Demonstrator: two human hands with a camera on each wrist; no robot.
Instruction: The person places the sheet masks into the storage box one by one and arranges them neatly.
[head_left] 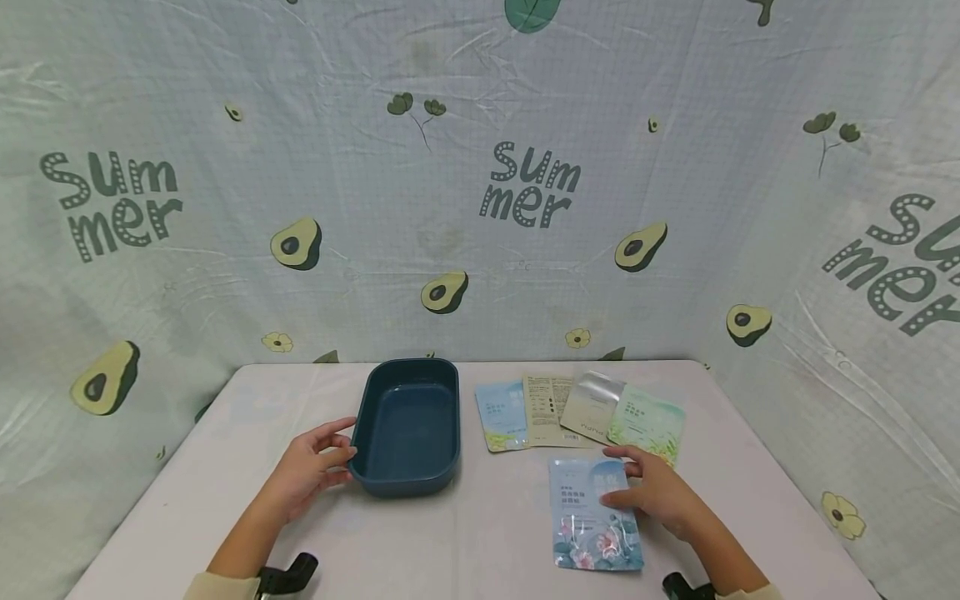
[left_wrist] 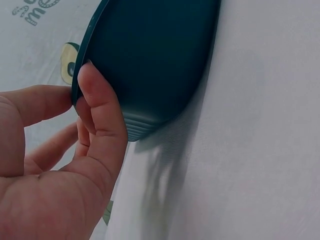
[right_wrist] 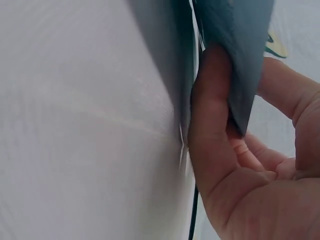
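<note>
At the left rim of a dark blue rectangular bin, my left hand pinches the edge between thumb and fingers. The left wrist view shows the thumb lying over the bin wall. My right hand pinches the right edge of a pale blue sheet mask packet printed with pink flowers. Seen from the right wrist, that packet passes between thumb and fingers, close over the table. Inside, the bin holds nothing visible.
Behind the right hand lie several more packets: a light blue one, a beige one with printed text, a silvery one and a green one, partly overlapping. A white cloth covers the table; a printed curtain stands behind.
</note>
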